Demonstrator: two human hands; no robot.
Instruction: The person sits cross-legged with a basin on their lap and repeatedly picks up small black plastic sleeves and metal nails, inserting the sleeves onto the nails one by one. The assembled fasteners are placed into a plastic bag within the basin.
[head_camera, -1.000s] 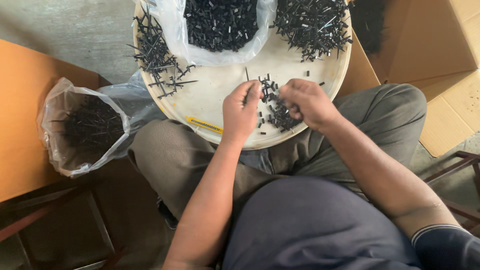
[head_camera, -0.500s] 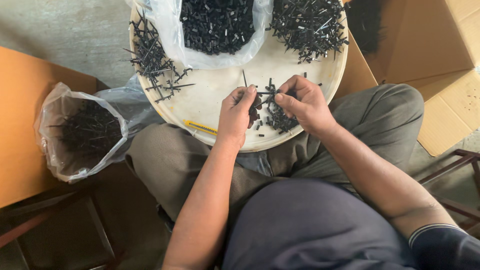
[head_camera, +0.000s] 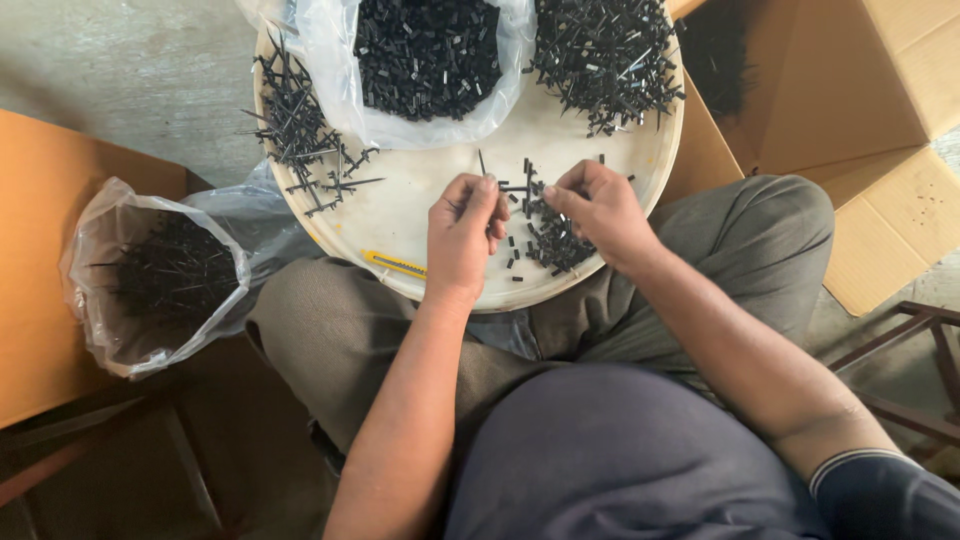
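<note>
Head view looks straight down at a thin black pin (head_camera: 482, 163) pinched upright between the thumb and fingers of the left hand (head_camera: 463, 235), its tip poking up above the knuckles. Just beside it, the right hand (head_camera: 597, 208) has its fingers curled together, the tips pressed onto a small black piece near the top of a loose heap of short black parts (head_camera: 548, 238); what exactly it grips is too small to tell. Both hands hover over a round cream tray (head_camera: 420, 205) resting on the person's lap. On the tray's near rim lies a yellow utility knife (head_camera: 394, 264). Farther back sit a clear bag of black pieces (head_camera: 428, 55), a spread of long pins (head_camera: 606, 60) on the right, and a scatter of assembled pins (head_camera: 298, 128) at the left edge. Off the tray to the left, a plastic bag of dark pins (head_camera: 160, 275) stands against an orange board (head_camera: 40, 260). An open cardboard box (head_camera: 850, 110) lies to the right.
</note>
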